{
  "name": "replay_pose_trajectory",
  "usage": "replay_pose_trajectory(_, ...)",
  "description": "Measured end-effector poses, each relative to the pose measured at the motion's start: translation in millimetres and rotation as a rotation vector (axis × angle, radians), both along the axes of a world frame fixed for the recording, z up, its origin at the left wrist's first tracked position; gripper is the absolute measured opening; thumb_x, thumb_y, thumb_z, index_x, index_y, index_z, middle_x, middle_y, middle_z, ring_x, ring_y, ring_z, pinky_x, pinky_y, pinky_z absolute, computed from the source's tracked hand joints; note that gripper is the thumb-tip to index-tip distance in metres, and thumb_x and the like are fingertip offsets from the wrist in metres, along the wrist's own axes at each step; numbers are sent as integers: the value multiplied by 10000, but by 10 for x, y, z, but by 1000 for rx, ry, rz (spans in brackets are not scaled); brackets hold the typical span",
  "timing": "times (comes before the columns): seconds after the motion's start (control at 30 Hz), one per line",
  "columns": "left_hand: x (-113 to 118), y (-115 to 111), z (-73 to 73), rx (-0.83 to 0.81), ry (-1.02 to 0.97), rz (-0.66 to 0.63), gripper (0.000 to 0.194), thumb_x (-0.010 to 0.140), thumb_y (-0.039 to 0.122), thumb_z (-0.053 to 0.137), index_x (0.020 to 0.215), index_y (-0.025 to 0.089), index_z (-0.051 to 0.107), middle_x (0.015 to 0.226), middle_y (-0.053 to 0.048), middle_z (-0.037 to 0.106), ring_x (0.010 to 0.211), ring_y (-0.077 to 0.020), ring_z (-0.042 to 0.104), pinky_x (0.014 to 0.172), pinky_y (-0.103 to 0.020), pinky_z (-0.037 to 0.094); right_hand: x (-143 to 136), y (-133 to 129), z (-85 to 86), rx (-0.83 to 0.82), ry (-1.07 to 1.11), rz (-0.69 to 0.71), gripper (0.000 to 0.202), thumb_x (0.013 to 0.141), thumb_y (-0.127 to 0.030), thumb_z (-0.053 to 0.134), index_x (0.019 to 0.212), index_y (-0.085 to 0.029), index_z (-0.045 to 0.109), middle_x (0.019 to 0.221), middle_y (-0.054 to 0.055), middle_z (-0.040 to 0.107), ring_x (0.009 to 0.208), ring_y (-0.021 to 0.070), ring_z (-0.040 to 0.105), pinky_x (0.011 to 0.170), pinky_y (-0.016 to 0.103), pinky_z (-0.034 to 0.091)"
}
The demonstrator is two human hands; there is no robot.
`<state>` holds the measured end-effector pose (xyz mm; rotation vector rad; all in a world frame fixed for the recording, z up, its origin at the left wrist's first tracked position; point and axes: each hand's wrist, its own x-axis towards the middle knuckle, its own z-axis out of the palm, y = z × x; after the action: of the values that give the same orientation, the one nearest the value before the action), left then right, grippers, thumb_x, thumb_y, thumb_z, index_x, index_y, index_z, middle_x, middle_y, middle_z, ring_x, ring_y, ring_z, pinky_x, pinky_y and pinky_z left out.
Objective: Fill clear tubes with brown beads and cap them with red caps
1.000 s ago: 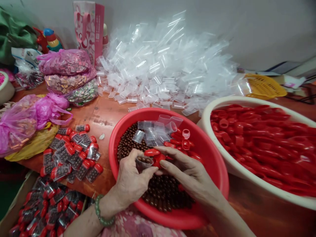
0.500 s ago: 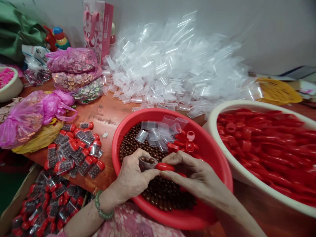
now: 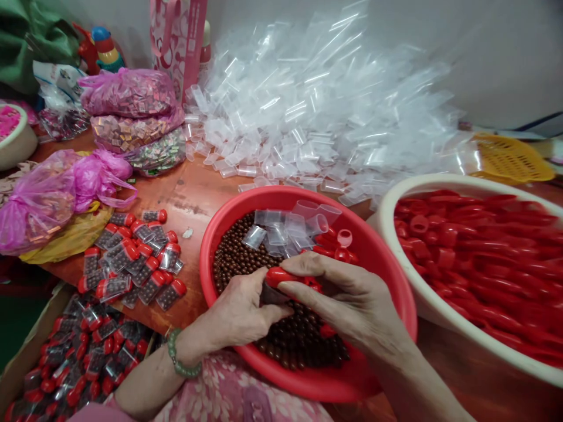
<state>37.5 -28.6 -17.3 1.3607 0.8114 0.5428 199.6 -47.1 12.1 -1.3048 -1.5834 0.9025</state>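
Note:
Over a red basin [image 3: 398, 293] my left hand [image 3: 240, 308] holds a clear plastic sleeve [image 3: 273, 295], mostly hidden by the fingers. My right hand [image 3: 347, 299] pinches a red cap [image 3: 281, 275] between thumb and fingers, at the top of the sleeve. The cap touches the sleeve's opening; how far it sits on it cannot be made out. Brown beads [image 3: 240, 252] lie in the basin below both hands. Clear sleeves [image 3: 292, 231] and more red caps [image 3: 325, 241] rest on the beads toward the basin's back.
A white basin [image 3: 389, 225] of red caps stands at the right. Behind lies a big heap of clear sleeves [image 3: 308, 117]. Capped bead packs [image 3: 145, 258] are piled left, with more in a box [image 3: 48, 334] below. Pink bags [image 3: 132, 97] and a yellow basket [image 3: 510, 158] stand farther back.
The red cap in my right hand has moved left and up onto the sleeve's opening, covering the beads seen inside it. My left hand keeps its hold. The view has shifted slightly.

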Motion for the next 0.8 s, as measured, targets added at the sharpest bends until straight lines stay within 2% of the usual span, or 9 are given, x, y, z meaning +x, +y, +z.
replay_pose_trajectory(0.2,-2,3,5,-27,86,21,105,766,171,637,854,171,580,753,26,576,711,-127,522,659,-230,395,110,-32,-17,-13,-100,2,96,817,-332,704,807,-240,730,764,26,729,685,168,666,629,275,558)
replay_pose_trajectory(0.43,28,16,44,-106,77,77,96,773,160,627,807,177,539,700,42,545,668,-104,487,633,-219,367,342,-110,67,22,-186,47,75,811,-299,717,882,-289,735,795,1,722,679,162,667,634,269,565)
replay_pose_trajectory(0.6,18,6,22,-66,89,57,89,777,150,611,829,181,545,743,32,574,705,-114,522,652,-222,374,218,-52,27,18,-142,-14,84,817,-316,709,878,-267,739,795,21,727,723,184,676,659,296,569)
replay_pose_trajectory(0.8,-1,6,25,-4,86,41,79,784,148,602,812,189,540,713,46,536,662,-107,494,618,-216,360,126,40,69,46,-189,120,47,830,-267,690,869,-259,714,757,14,705,679,168,654,629,281,544)
